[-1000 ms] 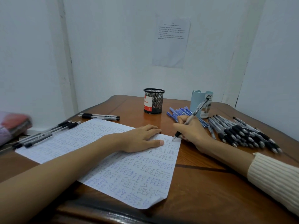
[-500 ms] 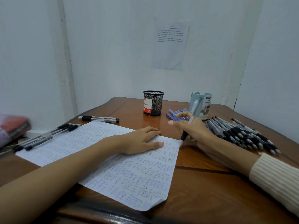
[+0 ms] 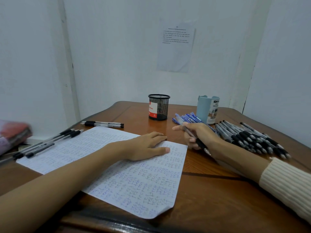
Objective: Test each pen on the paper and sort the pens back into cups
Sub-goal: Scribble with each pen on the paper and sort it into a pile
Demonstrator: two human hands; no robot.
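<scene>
While the left hand (image 3: 148,147) lies flat, fingers straight, on the scribbled paper (image 3: 134,182) at frame centre, the right hand (image 3: 200,137) curls round a clear, black-gripped pen (image 3: 200,143) just right of the sheet; it looks best dropped tip-down into the black mesh cup (image 3: 159,107) or smooth pale-blue cup (image 3: 207,109), upper centre
</scene>
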